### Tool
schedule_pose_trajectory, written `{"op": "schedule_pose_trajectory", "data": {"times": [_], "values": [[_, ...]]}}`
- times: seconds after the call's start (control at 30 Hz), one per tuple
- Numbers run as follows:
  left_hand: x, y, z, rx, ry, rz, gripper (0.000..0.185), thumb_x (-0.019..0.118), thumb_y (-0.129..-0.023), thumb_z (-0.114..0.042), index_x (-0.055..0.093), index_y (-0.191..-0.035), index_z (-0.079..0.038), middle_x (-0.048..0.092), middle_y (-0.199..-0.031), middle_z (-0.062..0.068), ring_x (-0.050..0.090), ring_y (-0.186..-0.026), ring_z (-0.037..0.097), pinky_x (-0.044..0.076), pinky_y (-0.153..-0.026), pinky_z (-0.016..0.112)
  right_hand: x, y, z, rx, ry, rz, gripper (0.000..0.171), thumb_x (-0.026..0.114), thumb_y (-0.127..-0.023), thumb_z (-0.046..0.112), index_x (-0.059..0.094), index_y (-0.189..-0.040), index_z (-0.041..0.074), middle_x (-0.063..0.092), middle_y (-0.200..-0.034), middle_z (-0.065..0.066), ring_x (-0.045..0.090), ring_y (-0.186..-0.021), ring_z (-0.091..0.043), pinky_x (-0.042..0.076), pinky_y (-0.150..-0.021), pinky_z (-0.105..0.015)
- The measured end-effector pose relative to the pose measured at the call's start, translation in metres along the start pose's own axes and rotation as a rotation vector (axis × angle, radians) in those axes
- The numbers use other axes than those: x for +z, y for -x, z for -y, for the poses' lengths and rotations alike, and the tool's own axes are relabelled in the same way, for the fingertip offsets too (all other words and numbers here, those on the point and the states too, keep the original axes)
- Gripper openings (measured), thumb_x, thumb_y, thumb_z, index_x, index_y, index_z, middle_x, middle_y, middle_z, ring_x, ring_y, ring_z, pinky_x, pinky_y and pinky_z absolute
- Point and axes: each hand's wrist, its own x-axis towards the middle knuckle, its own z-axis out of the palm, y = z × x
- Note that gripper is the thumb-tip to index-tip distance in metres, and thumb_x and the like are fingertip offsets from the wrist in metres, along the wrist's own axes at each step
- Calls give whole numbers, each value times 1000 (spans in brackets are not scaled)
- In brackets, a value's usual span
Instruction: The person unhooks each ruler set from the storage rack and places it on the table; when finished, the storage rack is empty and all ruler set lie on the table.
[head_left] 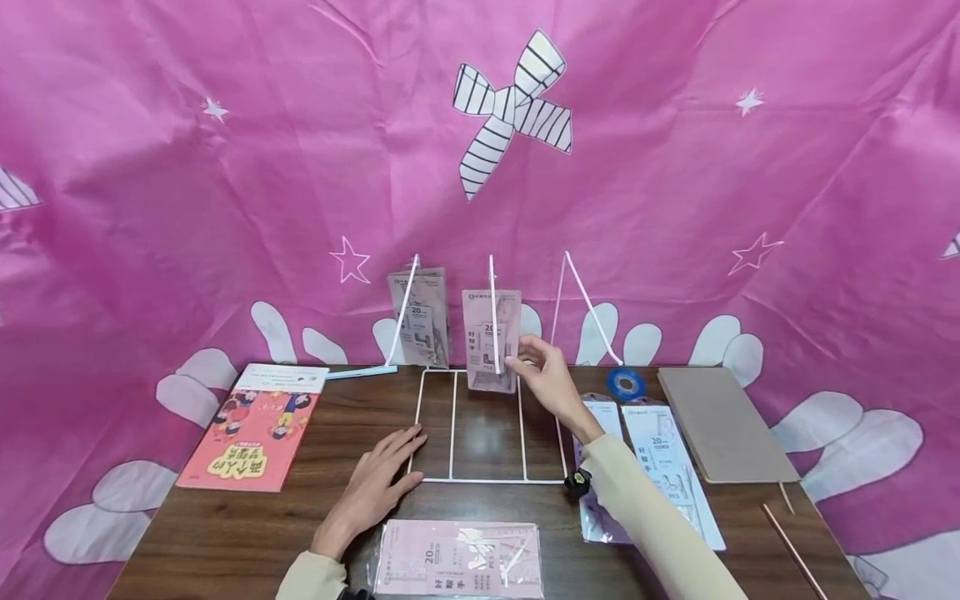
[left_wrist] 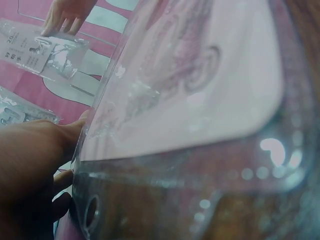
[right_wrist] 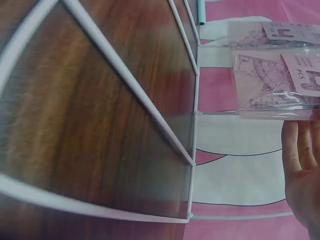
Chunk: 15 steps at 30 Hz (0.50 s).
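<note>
A pink cloth [head_left: 225,208] with stars and a striped bow hangs behind and drapes under a wooden table [head_left: 210,533]. On the table stands a white wire rack [head_left: 487,480], its flat base toward the person and three upright dividers at the back. To its left lies a red book [head_left: 251,433], with a pale blue pen [head_left: 360,372] beyond it; to the right lies a brown notebook [head_left: 723,421], a blue tape roll [head_left: 626,383] near its far corner, and thin sticks [head_left: 795,550] by the right edge. Two ruler packs [head_left: 660,467] lie flat right of the rack, partly under the right forearm, and another front pack [head_left: 459,558] lies at the near edge between the arms. A back pack [head_left: 420,321] leans upright against the rack's left divider. The middle pack [head_left: 491,340] stands upright at the middle divider; the right hand [head_left: 543,375] touches its right edge with its fingertips [head_left: 513,360], though whether they pinch it cannot be told. The left hand [head_left: 378,479] rests flat, fingers straight, on the table at the rack's near left corner.
</note>
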Motion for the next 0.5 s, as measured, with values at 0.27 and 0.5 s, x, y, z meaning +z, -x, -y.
{"op": "schedule_pose_trajectory", "data": {"times": [0.27,0.5], "values": [[-4,0,-5,-13,20,-6,55,71,-99,-24,58,-150,-7,51,-158,12,44,-144,39,41,-99,66,-3,20,6,-1,23,26,19,74,-97,4,68,-114,-2,75,-104,-18,70,-93,-14,61,-85,-29],[-3,0,-4,-4,20,3,55,69,-101,-26,56,-151,-8,49,-160,10,42,-145,38,40,-99,66,-5,34,12,-37,-8,32,17,74,-96,3,68,-112,-2,75,-100,-16,71,-92,-14,61,-83,-28]]}}
